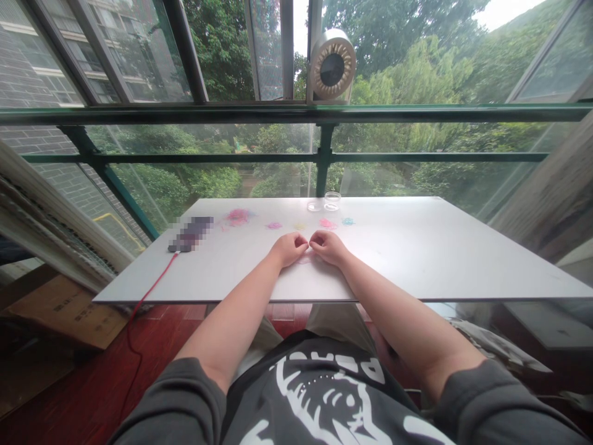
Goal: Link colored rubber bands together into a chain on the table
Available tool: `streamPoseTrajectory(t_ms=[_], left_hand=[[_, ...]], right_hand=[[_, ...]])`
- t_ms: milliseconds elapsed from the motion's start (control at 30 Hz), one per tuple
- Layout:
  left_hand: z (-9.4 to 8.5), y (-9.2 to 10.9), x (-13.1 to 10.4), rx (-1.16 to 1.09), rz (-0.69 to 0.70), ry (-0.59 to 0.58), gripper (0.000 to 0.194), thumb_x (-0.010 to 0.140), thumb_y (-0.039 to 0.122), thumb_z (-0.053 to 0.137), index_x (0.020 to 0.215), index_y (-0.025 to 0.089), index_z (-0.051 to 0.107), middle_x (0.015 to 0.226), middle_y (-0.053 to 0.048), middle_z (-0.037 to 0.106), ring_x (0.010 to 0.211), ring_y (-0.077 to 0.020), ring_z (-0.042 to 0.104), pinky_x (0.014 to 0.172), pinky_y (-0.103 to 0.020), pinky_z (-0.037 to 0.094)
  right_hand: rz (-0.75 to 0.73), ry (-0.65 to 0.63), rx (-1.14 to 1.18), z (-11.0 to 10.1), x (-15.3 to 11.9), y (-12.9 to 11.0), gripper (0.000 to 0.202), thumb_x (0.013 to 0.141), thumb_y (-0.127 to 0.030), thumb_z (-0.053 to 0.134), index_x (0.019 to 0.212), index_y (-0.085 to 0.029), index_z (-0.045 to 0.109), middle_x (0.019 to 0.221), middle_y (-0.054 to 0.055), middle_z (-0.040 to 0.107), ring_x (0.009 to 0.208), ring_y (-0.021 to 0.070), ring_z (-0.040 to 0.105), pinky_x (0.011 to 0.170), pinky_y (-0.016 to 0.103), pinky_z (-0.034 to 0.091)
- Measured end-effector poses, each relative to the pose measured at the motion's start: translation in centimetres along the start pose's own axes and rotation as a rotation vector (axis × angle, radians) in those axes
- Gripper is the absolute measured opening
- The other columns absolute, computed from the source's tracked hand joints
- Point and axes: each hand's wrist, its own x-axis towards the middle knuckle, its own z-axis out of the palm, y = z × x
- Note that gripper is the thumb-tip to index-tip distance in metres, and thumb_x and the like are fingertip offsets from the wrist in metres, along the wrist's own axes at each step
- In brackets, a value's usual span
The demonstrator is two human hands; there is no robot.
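Side by side over the white table, my left hand (291, 249) and my right hand (328, 248) are both closed, with thumbs and fingertips pinched and almost touching. Whatever they pinch is too small to make out. A faint pinkish patch (304, 260) lies on the tabletop between them. Just beyond are small piles of thin coloured bits: a purple pile (273, 225), a pale yellow pile (299, 227), a pink pile (328, 224) and a teal pile (348, 221). Farther left spreads a larger, mostly pink-red mixed pile (238, 216). The kind of bits cannot be told.
A clear round container (332, 201) stands at the table's (417, 259) far edge beside a low clear dish or lid (315, 206). At the left lies a blurred-out dark device (191, 235) with a red cable (155, 281) running off the front edge. Green railings (208, 158) and windows are behind.
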Motion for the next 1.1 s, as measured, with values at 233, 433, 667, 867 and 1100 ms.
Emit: streamPoseTrajectory(t_ms=[233,433,667,867,1100], left_hand=[[0.03,-0.03,0.01,-0.003,-0.001,0.007,0.02,0.071,0.033,0.056,0.08,0.016,0.062,0.078,-0.004,0.067,0.069,-0.014,0.058,0.065,-0.025,0.045],[0.06,-0.15,0.03,-0.023,0.002,0.004,0.021,0.071,0.034,0.055,0.08,0.016,0.062,0.077,-0.003,0.067,0.069,-0.0137,0.058,0.065,-0.024,0.045],[0.01,-0.1,0.0,-0.02,-0.022,-0.004,0.023,0.071,0.038,0.055,0.078,0.016,0.061,0.075,-0.003,0.066,0.066,-0.0134,0.058,0.062,-0.024,0.044],[0.09,-0.22,0.0,-0.022,-0.022,-0.009,0.024,0.07,0.039,0.055,0.075,0.016,0.06,0.071,-0.002,0.065,0.064,-0.013,0.057,0.06,-0.024,0.043],[0.08,-0.27,-0.06,-0.013,-0.017,0.005,0.025,0.07,0.041,0.055,0.07,0.016,0.058,0.068,-0.001,0.064,0.061,-0.012,0.055,0.057,-0.023,0.041]], right_hand=[[0.004,0.015,0.003,-0.03,0.0,0.02,0.009,0.064,-0.024,0.051,0.065,-0.016,0.056,0.058,-0.001,0.054,0.053,0.0098,0.045,0.052,0.022,0.035],[0.013,0.037,-0.008,-0.03,0.09,0.16,0.01,0.065,-0.025,0.052,0.064,-0.016,0.055,0.059,-0.001,0.055,0.053,0.0098,0.045,0.052,0.023,0.034],[0.014,0.049,0.005,-0.02,0.09,0.18,0.011,0.066,-0.022,0.049,0.067,-0.015,0.058,0.06,0.0,0.057,0.054,0.0104,0.047,0.054,0.023,0.037],[0.024,0.074,0.007,0.01,0.1,0.3,0.009,0.064,-0.024,0.051,0.064,-0.016,0.054,0.057,-0.002,0.054,0.053,0.0099,0.046,0.052,0.022,0.036],[0.034,0.055,-0.024,-0.04,0.01,0.1,0.007,0.062,-0.024,0.05,0.061,-0.017,0.051,0.055,-0.003,0.05,0.052,0.0095,0.043,0.051,0.022,0.033]])
